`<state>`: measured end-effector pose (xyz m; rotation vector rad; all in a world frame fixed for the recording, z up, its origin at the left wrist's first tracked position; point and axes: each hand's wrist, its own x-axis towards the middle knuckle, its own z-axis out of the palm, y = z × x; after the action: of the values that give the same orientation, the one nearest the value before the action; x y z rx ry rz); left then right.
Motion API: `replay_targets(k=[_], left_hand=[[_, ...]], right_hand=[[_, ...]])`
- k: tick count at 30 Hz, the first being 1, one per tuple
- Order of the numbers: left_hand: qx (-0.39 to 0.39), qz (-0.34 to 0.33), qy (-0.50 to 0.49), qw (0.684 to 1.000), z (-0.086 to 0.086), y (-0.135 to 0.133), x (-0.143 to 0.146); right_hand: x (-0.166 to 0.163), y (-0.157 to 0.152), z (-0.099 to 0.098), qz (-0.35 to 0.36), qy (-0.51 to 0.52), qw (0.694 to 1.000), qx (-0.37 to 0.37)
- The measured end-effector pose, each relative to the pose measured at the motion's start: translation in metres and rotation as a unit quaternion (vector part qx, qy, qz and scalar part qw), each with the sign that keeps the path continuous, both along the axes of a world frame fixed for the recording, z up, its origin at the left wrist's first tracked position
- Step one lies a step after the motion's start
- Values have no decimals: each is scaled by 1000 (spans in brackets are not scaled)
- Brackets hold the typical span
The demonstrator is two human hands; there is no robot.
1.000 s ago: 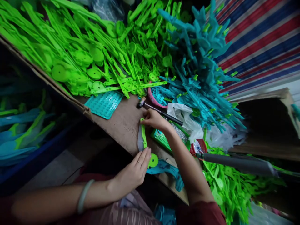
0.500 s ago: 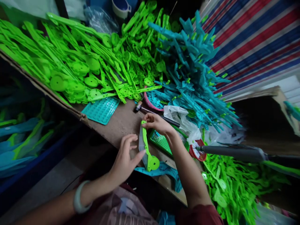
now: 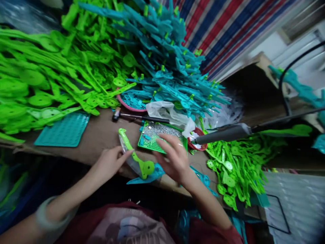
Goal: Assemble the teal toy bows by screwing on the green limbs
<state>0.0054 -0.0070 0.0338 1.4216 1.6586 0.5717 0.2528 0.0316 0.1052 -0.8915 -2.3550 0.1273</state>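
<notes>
My left hand (image 3: 111,159) grips a bright green plastic arm (image 3: 133,154) with a round disc end and a clear, blade-like piece along its left side. Under the disc lies a teal plastic part (image 3: 149,176). My right hand (image 3: 174,156), a little blurred, is held with fingers apart at the front of a green perforated basket (image 3: 149,145). Small silvery metal pieces (image 3: 162,129) fill the back of that basket, with a few teal bits among them. I see nothing in the right fingers.
A hammer (image 3: 142,117) lies behind the basket, near a pink bowl (image 3: 132,109) of teal bits. A grey tool (image 3: 223,133) reaches in above a red basket (image 3: 203,147). Green parts (image 3: 50,74) and teal parts (image 3: 172,78) are heaped behind; a teal mat (image 3: 63,130) lies left.
My right hand has let go of the green arm's top and moved right to the basket. My left hand, open beside the arm before, now grips it. The view has swung right.
</notes>
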Motion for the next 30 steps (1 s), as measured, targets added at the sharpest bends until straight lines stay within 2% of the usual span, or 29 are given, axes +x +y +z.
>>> replay_targets(k=[1,3,4,5,6,8,10,11,13,15,18,21,24,27,30], left_hand=[[36,-19,98,994,5,-2,-4],[150,-45,233,960,16,-2,-2],[218,-74,249,941,21,2,5],[282,-128,226,924,24,9,17],[338,-202,177,902,25,20,32],[364,-364,88,853,18,49,67],[330,-457,69,823,6,80,97],[315,-475,76,818,1,93,108],[317,-469,108,817,-5,108,116],[368,-436,140,809,-4,105,107],[475,-395,148,773,3,72,75],[530,-374,104,754,-1,30,36],[477,-414,102,769,-13,4,10],[420,-425,116,794,-22,-5,3],[419,-439,132,784,-28,-3,5]], right_hand=[[31,-11,-1,-86,53,992,72],[86,-19,-7,-275,190,929,158],[108,-17,-10,-329,245,899,152],[125,-11,-12,-341,283,889,118],[137,-4,-14,-324,305,894,57],[147,12,-13,-240,314,912,-112],[146,24,-9,-157,300,902,-268],[143,28,-7,-130,297,890,-320],[133,33,-5,-88,318,870,-366],[116,39,-9,-53,370,848,-377],[80,53,-28,-50,468,816,-337],[45,68,-53,-73,537,797,-268],[27,77,-71,-58,565,785,-247],[24,79,-79,-53,563,789,-242],[25,79,-81,-48,555,795,-240]])
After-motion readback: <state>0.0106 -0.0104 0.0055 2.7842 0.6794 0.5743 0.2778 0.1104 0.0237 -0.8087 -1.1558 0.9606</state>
